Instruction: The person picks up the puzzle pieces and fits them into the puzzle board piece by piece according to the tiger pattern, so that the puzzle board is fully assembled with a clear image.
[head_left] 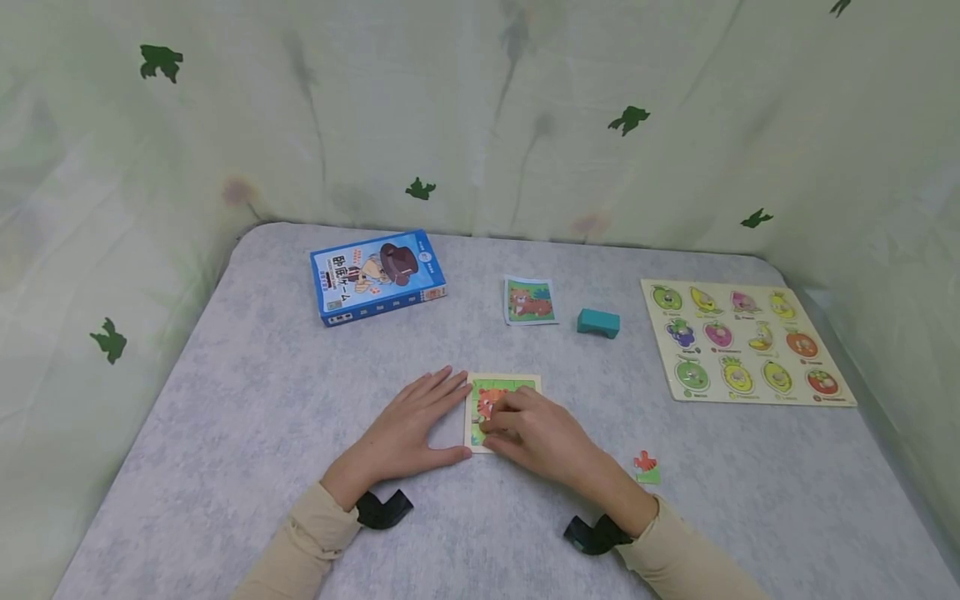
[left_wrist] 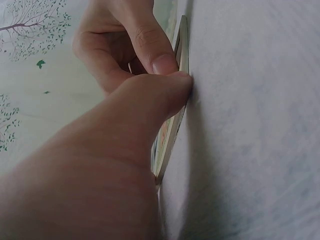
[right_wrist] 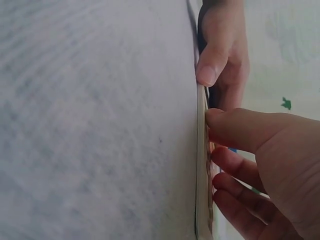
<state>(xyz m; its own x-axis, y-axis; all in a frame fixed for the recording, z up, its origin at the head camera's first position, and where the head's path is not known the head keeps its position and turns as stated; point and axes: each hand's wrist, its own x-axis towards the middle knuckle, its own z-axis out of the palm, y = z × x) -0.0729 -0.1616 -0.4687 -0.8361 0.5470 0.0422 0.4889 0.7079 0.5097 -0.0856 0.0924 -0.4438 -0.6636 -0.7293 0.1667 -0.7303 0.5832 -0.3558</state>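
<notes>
A small jigsaw puzzle (head_left: 505, 378) in a pale wooden frame lies at the table's middle, with an orange animal on green. My left hand (head_left: 405, 429) lies at its left side with fingers spread and straight; in the left wrist view its thumb (left_wrist: 175, 92) presses against the board's edge. Over the puzzle, my right hand (head_left: 536, 433) has curled fingers, pinching a puzzle piece low at the picture, mostly hidden beneath the fingers. Its thumb and fingertips meet the board's face in the right wrist view. A loose orange and green puzzle piece (head_left: 648, 470) lies right of the right hand.
Behind the puzzle are a blue game box (head_left: 375, 279), a small picture card (head_left: 530, 302) showing an orange animal, and a teal block (head_left: 598, 322). A fruit puzzle board (head_left: 742, 342) lies at the right. A pale patterned curtain (head_left: 465, 108) surrounds the table.
</notes>
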